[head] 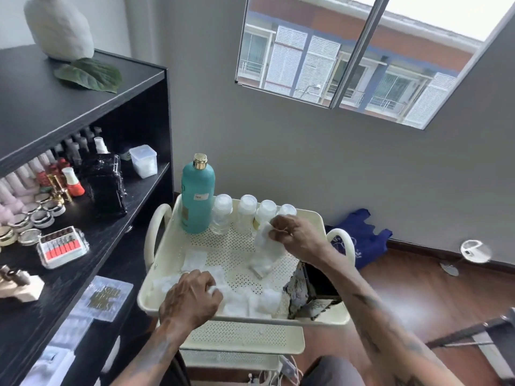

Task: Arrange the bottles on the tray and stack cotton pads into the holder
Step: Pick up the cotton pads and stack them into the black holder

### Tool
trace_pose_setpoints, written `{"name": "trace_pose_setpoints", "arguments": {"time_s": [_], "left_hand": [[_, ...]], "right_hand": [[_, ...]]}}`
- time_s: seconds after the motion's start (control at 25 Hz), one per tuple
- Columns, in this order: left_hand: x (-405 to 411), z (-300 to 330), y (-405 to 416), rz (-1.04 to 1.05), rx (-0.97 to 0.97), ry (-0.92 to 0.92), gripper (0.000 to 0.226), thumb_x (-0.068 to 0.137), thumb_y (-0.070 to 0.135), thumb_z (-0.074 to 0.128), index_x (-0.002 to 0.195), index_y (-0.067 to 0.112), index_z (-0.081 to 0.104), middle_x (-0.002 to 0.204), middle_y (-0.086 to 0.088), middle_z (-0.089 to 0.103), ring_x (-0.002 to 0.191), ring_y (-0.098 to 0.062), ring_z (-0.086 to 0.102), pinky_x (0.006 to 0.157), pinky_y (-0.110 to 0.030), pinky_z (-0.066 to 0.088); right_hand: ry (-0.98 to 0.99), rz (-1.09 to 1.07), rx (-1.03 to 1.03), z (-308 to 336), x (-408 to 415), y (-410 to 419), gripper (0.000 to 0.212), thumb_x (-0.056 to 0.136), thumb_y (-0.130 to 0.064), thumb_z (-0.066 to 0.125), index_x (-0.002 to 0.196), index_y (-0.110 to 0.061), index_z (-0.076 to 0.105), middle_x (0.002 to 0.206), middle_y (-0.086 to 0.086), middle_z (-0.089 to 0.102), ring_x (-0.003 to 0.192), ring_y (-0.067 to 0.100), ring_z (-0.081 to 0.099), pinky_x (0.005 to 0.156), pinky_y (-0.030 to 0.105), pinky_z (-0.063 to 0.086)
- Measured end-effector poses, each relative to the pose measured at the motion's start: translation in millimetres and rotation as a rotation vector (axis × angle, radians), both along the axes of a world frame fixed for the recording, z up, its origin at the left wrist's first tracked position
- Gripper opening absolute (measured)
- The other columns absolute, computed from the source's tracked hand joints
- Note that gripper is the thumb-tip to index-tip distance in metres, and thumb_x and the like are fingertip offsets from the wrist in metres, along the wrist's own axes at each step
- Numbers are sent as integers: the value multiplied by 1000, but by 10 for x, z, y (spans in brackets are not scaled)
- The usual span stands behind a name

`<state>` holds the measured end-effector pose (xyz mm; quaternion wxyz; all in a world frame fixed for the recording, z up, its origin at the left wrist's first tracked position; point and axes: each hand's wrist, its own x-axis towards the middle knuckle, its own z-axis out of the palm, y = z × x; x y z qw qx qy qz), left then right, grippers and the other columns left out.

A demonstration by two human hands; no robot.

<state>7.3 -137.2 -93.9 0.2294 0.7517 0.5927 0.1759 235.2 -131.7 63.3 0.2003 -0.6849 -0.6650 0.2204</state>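
At centre frame, the right hand (295,236) pinches cotton pads (264,246); the left hand (191,296) closes on loose ones. Squaring the stack first should ease it into the holder (312,293) at lower right.

A cream perforated tray (178,240) tops a cart beside a black shelf unit (83,107). Along the tray's far edge stand a tall teal bottle (198,199) with a gold cap and four small clear bottles (221,214) in a row. The right hand (295,236) pinches white cotton pads (264,246) above the tray, just before the small bottles. The left hand (191,298) rests curled on loose pads (250,302) strewn over the near side. A black patterned holder (315,293) sits at the tray's near right corner
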Motion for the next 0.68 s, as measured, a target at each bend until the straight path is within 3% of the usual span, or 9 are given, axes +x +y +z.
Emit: {"name": "trace_pose_setpoints", "arguments": {"time_s": [0.04, 0.12, 0.24, 0.32, 0.4, 0.52, 0.68], "left_hand": [[9, 0, 3, 1, 3, -1, 21, 85, 46, 51, 98, 32, 59, 96, 11, 58, 85, -7, 55, 72, -28, 46], [17, -4, 11, -3, 6, 2, 19, 85, 46, 52, 96, 32, 59, 94, 12, 58, 85, -6, 55, 70, -28, 45], [27, -11, 26, -20, -3, 7, 15, 85, 46, 54, 92, 34, 58, 92, 14, 58, 83, -6, 56, 69, -30, 48], [3, -1, 30, -5, -14, 5, 14, 83, 47, 55, 88, 35, 58, 88, 16, 57, 81, -5, 55, 68, -30, 48], [-8, 12, 25, 12, -15, 3, 15, 82, 48, 56, 87, 35, 60, 85, 16, 57, 80, -5, 55, 64, -29, 44], [-18, 16, 7, 15, -17, 3, 16, 82, 49, 57, 89, 35, 61, 86, 16, 57, 78, -4, 54, 63, -28, 42], [-15, 23, 10, 20, -18, 2, 16, 82, 48, 56, 87, 34, 61, 85, 16, 57, 78, -4, 54, 63, -29, 43]], "right_hand": [[9, -52, 38, 118, 164, -100, 15, 93, -7, 62, 106, -7, 69, 101, 1, 63, 83, 4, 63, 72, 7, 46], [-26, -137, 66, 291, 488, -310, 20, 92, 0, 60, 108, -7, 71, 100, -4, 63, 81, -7, 63, 68, -1, 41], [-266, -124, -13, 314, 797, -536, 30, 93, 0, 52, 105, -16, 74, 100, -4, 69, 85, 7, 54, 77, 14, 43], [-257, -82, -40, 199, 790, -600, 34, 90, 3, 51, 102, -17, 76, 86, -14, 62, 84, 7, 52, 87, 22, 50], [-273, -28, -36, 49, 747, -636, 30, 90, -3, 53, 99, -19, 77, 85, -15, 62, 96, 15, 52, 95, 34, 50], [-408, 46, -7, -164, 721, -652, 24, 92, -18, 55, 97, -24, 78, 95, -6, 75, 93, 14, 44, 93, 36, 45], [-404, 87, 128, -280, 703, -771, 20, 94, -29, 61, 103, -21, 77, 96, -4, 76, 92, 15, 45, 89, 34, 45]]}}
